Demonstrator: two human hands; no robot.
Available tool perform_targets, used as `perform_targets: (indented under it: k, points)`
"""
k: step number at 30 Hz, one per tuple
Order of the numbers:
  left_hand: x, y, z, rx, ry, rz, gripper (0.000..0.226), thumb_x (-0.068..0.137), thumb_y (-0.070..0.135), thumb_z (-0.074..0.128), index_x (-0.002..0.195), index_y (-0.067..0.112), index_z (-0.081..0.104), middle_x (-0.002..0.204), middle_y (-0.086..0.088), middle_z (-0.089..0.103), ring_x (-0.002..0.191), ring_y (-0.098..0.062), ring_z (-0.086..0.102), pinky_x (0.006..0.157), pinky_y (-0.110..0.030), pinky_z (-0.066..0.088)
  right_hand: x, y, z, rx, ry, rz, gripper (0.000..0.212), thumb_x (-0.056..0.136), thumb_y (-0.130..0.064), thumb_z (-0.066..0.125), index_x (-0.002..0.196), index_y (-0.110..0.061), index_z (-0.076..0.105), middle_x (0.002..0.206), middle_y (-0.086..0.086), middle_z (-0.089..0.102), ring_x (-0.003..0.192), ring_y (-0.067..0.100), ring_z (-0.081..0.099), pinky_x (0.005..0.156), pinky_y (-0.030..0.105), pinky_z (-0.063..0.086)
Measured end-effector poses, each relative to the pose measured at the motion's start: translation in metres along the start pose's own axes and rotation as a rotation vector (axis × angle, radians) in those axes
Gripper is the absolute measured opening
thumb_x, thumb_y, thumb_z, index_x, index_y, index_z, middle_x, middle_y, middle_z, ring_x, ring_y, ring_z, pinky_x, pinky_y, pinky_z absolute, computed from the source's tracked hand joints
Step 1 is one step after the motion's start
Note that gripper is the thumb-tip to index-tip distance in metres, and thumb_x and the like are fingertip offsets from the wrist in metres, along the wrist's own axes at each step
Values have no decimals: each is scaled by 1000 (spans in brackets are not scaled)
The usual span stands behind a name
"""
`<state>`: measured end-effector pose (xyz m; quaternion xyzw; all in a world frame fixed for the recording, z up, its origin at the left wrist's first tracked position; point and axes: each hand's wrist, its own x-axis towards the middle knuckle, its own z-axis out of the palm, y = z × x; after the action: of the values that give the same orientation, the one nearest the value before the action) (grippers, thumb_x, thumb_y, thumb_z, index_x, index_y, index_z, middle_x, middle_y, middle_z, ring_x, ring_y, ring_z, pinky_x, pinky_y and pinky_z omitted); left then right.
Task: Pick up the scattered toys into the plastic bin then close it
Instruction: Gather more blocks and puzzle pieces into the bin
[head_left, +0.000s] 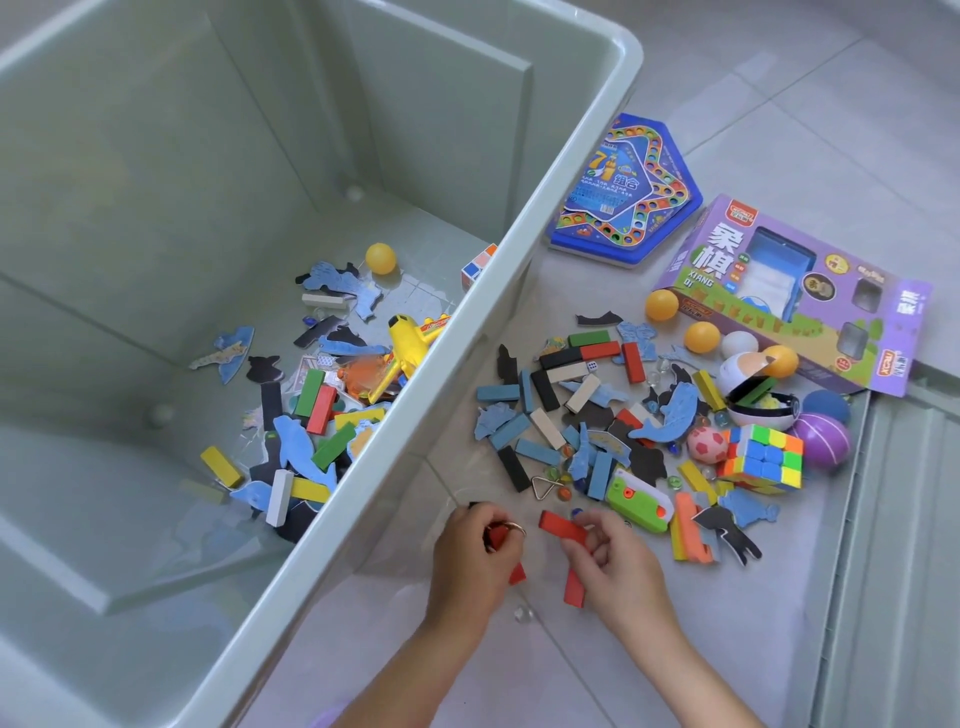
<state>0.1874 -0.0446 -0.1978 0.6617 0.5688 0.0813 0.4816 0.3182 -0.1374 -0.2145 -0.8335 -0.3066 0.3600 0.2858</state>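
Observation:
A large pale green plastic bin (524, 244) stands open on the left, with several blocks, blue animal cut-outs, a yellow toy plane (410, 345) and an orange ball (380, 258) lying on its bottom. A heap of scattered toys (597, 415) covers the floor to its right. My left hand (475, 556) grips red blocks and a metal ring just beside the bin wall. My right hand (615, 558) pinches a red block (561, 525) and holds a second red block (574, 590) under its palm.
A blue pentagon board game (623, 192) and a purple chess box (795, 291) lie at the back right. A coloured cube (763, 457), several balls, a green toy (639, 501) and a loose marble (522, 614) lie on the tiled floor. A ribbed panel (904, 545) borders the right edge.

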Motion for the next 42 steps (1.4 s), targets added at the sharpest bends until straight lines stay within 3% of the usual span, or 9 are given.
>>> perform_targets:
  k: [4, 8, 15, 20, 24, 29, 35, 38, 42]
  points:
    - [-58, 75, -51, -500, -13, 98, 7, 67, 22, 68, 65, 27, 63, 78, -10, 65, 55, -8, 60, 55, -18, 46, -7, -85, -23, 443, 90, -112, 25, 82, -5, 67, 89, -27, 58, 68, -2, 54, 63, 13, 53, 57, 22, 46]
    - [-85, 140, -148, -663, 326, 454, 8, 66, 24, 69, 72, 28, 67, 74, 7, 62, 57, -11, 58, 55, -21, 49, -27, -198, -48, 736, 57, -502, 18, 80, -16, 69, 89, -30, 62, 75, 0, 61, 67, 10, 57, 62, 21, 50]
    - [-47, 94, -213, -564, 518, 274, 22, 70, 24, 69, 90, 26, 61, 76, 10, 62, 63, -7, 63, 60, -12, 48, -18, -284, -11, 132, 237, -956, 20, 83, -25, 66, 99, -14, 63, 84, -2, 57, 73, 15, 58, 71, 29, 49]
    - [-50, 73, -207, 3, 507, 200, 45, 66, 55, 60, 108, 54, 43, 115, 29, 46, 110, 9, 45, 87, 4, 29, -3, -238, -30, 169, 379, -809, 21, 83, -25, 65, 100, -13, 62, 89, 0, 55, 82, 13, 55, 80, 19, 44]
    - [-58, 92, -201, 51, 571, 332, 45, 72, 51, 58, 115, 46, 43, 127, 11, 46, 120, 8, 38, 94, 2, 26, 17, -145, -55, 213, 426, -401, 9, 84, -28, 64, 89, -32, 57, 86, 5, 61, 73, 10, 56, 69, 20, 48]
    - [-81, 108, -122, -347, 233, 662, 16, 82, 21, 58, 91, 34, 60, 81, 13, 61, 73, -5, 62, 67, -15, 49, 9, -18, -33, -165, 211, 50, 17, 79, -19, 70, 94, -20, 62, 98, 9, 63, 71, 13, 55, 62, 27, 39]
    - [-48, -11, 6, 268, -140, 302, 30, 82, 30, 52, 112, 32, 49, 113, 6, 52, 101, -12, 55, 84, -25, 47, 5, 3, 2, -303, 73, -26, 46, 82, -27, 68, 123, -14, 52, 114, 2, 53, 70, 9, 55, 65, 31, 42]
    - [-41, -41, 30, 444, -266, 293, 31, 71, 28, 57, 100, 27, 46, 103, 2, 54, 90, -19, 59, 65, -25, 50, 17, 2, 8, -380, 70, -139, 43, 84, -29, 64, 124, -20, 51, 115, -1, 51, 91, 17, 58, 60, 28, 41]
    - [-28, -41, 36, 646, -262, 426, 42, 47, 34, 78, 74, 25, 48, 73, 8, 52, 57, -12, 57, 36, -20, 37, 30, 8, 16, -512, 122, -310, 36, 79, -25, 69, 112, -19, 56, 100, 4, 57, 73, 24, 62, 41, 30, 42]
